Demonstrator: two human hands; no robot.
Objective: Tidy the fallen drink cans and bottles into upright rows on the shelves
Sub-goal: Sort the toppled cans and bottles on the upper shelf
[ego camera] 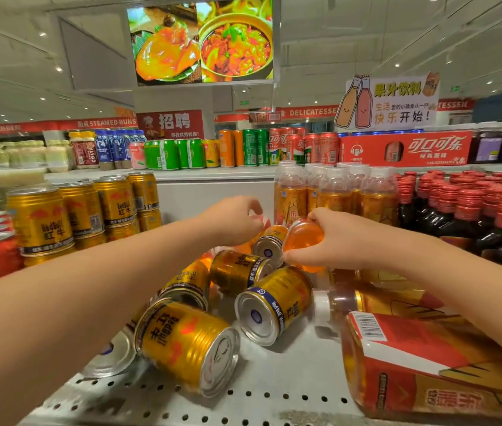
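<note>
Arms outstretched, the right hand (340, 238) grips a tipped orange bottle (303, 239) by its base, the left hand (231, 221) curls above fallen cans (271, 302), grasp unclear, on a perforated supermarket shelf (274, 395).

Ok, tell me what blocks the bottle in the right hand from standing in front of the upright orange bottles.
The right hand grips the orange bottle just before the upright bottles. Fallen gold cans and a fallen bottle lie on the shelf beneath it.
</note>
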